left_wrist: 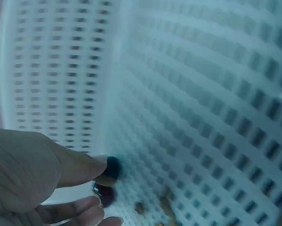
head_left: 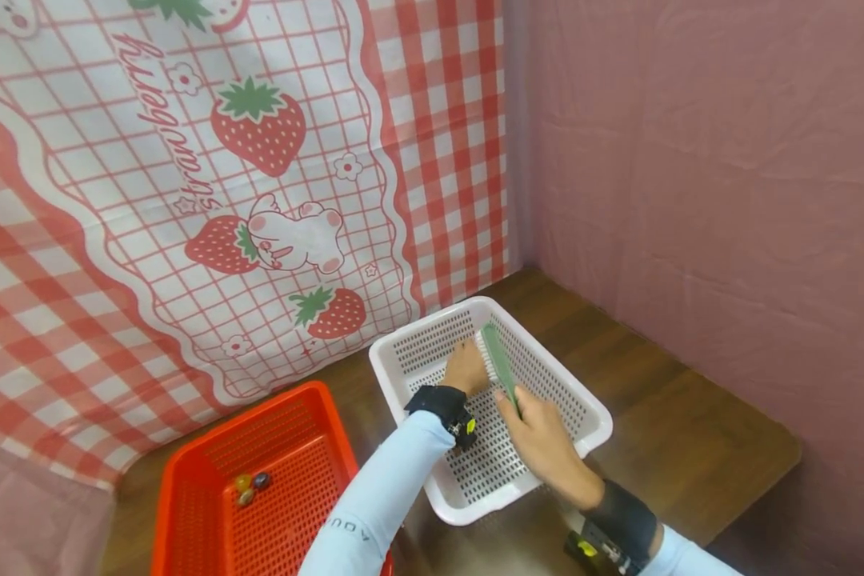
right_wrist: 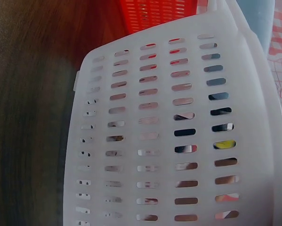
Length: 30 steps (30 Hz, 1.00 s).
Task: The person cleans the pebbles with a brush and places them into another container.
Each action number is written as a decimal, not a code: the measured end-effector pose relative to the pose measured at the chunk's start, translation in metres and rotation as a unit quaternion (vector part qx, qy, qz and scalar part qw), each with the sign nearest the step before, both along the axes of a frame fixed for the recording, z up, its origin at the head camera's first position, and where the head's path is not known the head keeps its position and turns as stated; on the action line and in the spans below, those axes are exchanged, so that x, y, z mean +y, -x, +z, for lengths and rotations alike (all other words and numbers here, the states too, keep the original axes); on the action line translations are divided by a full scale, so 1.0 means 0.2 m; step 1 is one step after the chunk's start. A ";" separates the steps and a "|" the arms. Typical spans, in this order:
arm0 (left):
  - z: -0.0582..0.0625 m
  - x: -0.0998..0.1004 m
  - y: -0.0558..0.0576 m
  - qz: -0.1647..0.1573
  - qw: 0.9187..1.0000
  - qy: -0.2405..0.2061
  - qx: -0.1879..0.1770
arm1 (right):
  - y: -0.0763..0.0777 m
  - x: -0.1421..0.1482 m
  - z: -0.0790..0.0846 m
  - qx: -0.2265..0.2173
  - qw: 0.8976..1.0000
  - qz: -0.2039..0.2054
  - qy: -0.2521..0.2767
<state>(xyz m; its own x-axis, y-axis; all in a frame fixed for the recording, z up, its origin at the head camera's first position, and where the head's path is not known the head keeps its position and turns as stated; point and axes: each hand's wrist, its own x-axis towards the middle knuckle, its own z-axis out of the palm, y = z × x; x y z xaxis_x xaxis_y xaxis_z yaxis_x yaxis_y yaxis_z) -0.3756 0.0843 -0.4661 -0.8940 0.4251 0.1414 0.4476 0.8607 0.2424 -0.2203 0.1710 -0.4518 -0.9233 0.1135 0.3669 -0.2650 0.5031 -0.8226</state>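
In the head view my left hand (head_left: 466,368) reaches into a white plastic basket (head_left: 600,426). The left wrist view shows its thumb against a dark teal glossy ball (left_wrist: 113,167), the fingers bent underneath. A dark red ball (left_wrist: 106,194) sits between thumb and fingers. Small brown pieces (left_wrist: 166,208) lie on the basket floor close by. My right hand (head_left: 543,436) grips the handle of a green brush (head_left: 499,358) with white bristles, held over the basket beside the left hand. Only the basket's outer side shows in the right wrist view; the right hand is hidden there.
Left of the white basket stands a red basket (head_left: 324,408) with a yellow ball (head_left: 242,482), a dark ball (head_left: 262,480) and a brownish ball (head_left: 246,498) inside. Both baskets are on a brown wooden table (head_left: 691,432). Strawberry-print cloth (head_left: 274,240) and pink cloth (head_left: 691,200) hang behind.
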 end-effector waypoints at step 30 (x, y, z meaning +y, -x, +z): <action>0.46 -0.46 -0.30 -0.108 0.978 -0.163 -0.067 | 0.01 -0.02 0.02 0.017 1.000 0.001 -0.017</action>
